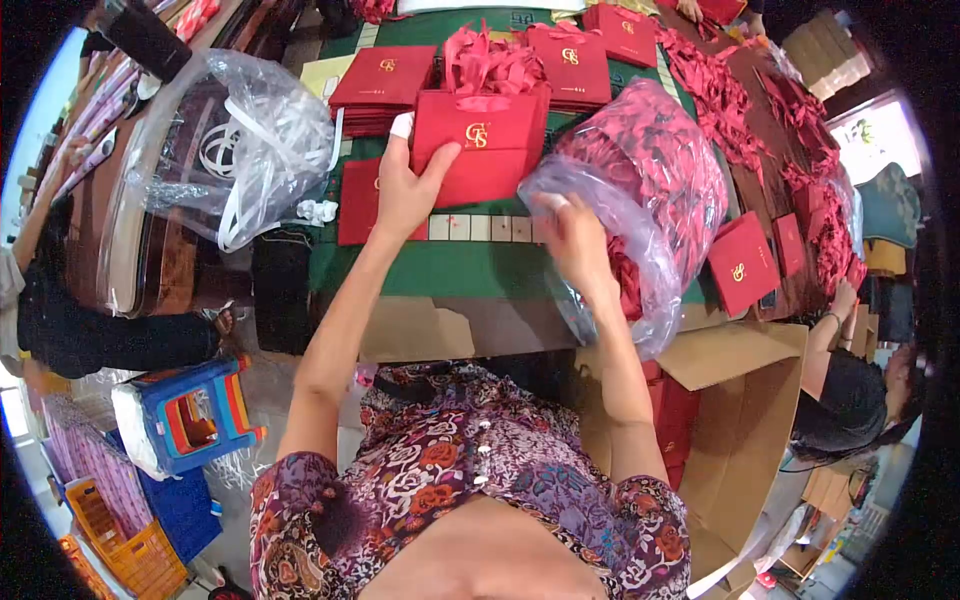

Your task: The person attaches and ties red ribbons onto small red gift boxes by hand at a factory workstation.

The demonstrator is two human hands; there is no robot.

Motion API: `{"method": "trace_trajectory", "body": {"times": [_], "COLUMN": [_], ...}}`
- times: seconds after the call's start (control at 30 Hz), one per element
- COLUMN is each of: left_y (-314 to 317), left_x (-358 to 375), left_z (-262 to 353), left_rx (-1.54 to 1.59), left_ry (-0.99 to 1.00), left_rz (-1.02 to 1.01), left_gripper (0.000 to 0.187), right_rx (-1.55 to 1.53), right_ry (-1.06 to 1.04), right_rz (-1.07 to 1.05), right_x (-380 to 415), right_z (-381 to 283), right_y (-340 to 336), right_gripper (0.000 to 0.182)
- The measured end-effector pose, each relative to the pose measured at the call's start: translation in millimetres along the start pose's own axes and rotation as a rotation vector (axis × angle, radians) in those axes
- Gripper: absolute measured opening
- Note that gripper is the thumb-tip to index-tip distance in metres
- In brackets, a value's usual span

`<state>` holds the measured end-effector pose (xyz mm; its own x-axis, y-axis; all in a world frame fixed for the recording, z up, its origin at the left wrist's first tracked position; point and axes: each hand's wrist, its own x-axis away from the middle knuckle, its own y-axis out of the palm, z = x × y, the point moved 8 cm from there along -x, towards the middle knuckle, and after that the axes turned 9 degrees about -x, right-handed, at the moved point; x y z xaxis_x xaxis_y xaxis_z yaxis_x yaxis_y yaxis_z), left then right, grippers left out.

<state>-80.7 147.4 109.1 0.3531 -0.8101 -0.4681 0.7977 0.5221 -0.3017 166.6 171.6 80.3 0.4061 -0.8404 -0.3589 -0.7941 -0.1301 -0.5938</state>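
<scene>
My left hand [408, 195] is closed on the left edge of a red gift bag [500, 172], thumb across its front. The bag has a gold logo and a red ribbon at its top. White tape wraps one fingertip of this hand. Lower right, my right hand [577, 245] is at the mouth of a clear plastic bag [640, 300] full of dark red ribbons [665, 160]. Its fingers are blurred, and whether they hold anything does not show. Another red bag [360, 205] lies flat beside my left wrist.
Stacks of red bags [385, 75] and loose ribbons [490, 60] cover the green table [440, 270]. On the left lies a plastic bag of white straps [250, 140]. An open cardboard box [745, 430] stands by my right side. Other people work at both sides.
</scene>
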Motion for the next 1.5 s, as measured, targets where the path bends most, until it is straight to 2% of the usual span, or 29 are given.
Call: {"method": "trace_trajectory", "body": {"times": [0.03, 0.13, 0.2, 0.27, 0.3, 0.33, 0.4, 0.43, 0.47, 0.53, 0.6, 0.63, 0.67, 0.73, 0.77, 0.8, 0.83, 0.87, 0.93, 1.0, 1.07, 1.13, 1.23, 1.3, 1.37, 1.5], "left_y": [3, 14, 23, 28, 37, 43, 54, 55, 55, 42, 22, 10, -1, -14, -21, -20, -18, -17, -9, -4, 1, 7, 13, 11, 4, 3], "left_x": [-3, -1, 6, 8, 12, 13, 16, 17, 15, 21, 22, 20, 20, 22, 31, 40, 44, 53, 76, 92, 108, 127, 150, 163, 172, 181], "left_z": [-7, -25, -45, -54, -65, -70, -85, -78, -74, -50, -44, -45, -50, -81, -92, -109, -116, -113, -96, -80, -64, -48, -31, -27, -20, -11], "left_rx": [0.016, -0.017, -0.033, -0.022, 0.129, 0.069, -0.002, -0.247, -0.25, -0.402, -0.519, -0.596, -0.712, -0.925, -0.924, -0.989, -1.051, -1.05, -1.026, -1.015, -0.998, -0.967, -0.927, -0.921, -0.918, -0.887], "left_ry": [-0.003, 0.001, -0.055, 0.01, -0.101, -0.096, -0.079, -0.046, 0.013, 0.04, 0.108, 0.129, 0.181, 0.117, 0.112, 0.069, 0.026, 0.024, 0.088, 0.059, -0.041, -0.029, -0.048, -0.163, -0.155, -0.153], "left_rz": [0.017, 0.017, 0.018, 0.076, 0.06, 0.037, 0.073, 0.069, 0.112, 0.154, 0.212, 0.21, 0.167, 0.04, 0.037, -0.071, -0.18, -0.182, -0.176, -0.185, -0.223, -0.208, -0.253, -0.263, -0.246, -0.312], "left_gripper": [0.039, 0.041, 0.042, 0.046, 0.05, 0.05, 0.055, 0.061, 0.068, 0.068, 0.064, 0.055, 0.052, 0.05, 0.05, 0.052, 0.053, 0.053, 0.054, 0.055, 0.058, 0.058, 0.058, 0.06, 0.061, 0.061], "right_rx": [0.222, 0.345, 0.297, 0.235, 0.112, 0.047, 0.011, 0.006, -0.011, -0.03, -0.139, -0.122, -0.124, -0.052, -0.005, -0.004, 0.129, 0.262, 0.272, 0.409, 0.42, 0.459, 0.449, 0.448, 0.417, 0.377], "right_ry": [-0.142, -0.104, -0.027, 0.091, 0.179, 0.256, 0.173, 0.172, 0.101, 0.026, 0.151, 0.127, 0.13, 0.073, 0.016, 0.018, 0.034, 0.051, 0.089, 0.127, 0.099, 0.146, 0.091, 0.128, 0.144, 0.168], "right_rz": [0.002, 0.087, 0.087, 0.236, 0.302, 0.323, 0.358, 0.35, 0.347, 0.341, 0.243, 0.23, 0.224, 0.227, 0.248, 0.246, 0.25, 0.252, 0.235, 0.189, 0.183, 0.087, 0.137, 0.126, 0.146, 0.179], "right_x": [4, 15, 20, 24, 28, 32, 37, 38, 38, 42, 51, 55, 59, 67, 71, 75, 76, 78, 81, 82, 81, 78, 74, 73, 70, 67], "right_z": [-10, 17, 22, 20, 22, 27, 18, 16, 9, 0, 5, 2, -1, -10, -9, -6, -8, -9, 2, 11, 13, 19, 19, 23, 27, 34], "right_y": [5, 17, 16, -3, -10, -13, -16, -13, -10, -9, -2, -2, -2, -5, -6, -8, -12, -14, -16, -15, -14, -9, -12, -15, -18, -21], "right_gripper": [0.023, 0.02, 0.014, 0.013, 0.014, 0.017, 0.015, 0.015, 0.014, 0.014, 0.016, 0.02, 0.02, 0.022, 0.03, 0.03, 0.033, 0.036, 0.04, 0.042, 0.04, 0.034, 0.023, 0.022, 0.019, 0.024]}}
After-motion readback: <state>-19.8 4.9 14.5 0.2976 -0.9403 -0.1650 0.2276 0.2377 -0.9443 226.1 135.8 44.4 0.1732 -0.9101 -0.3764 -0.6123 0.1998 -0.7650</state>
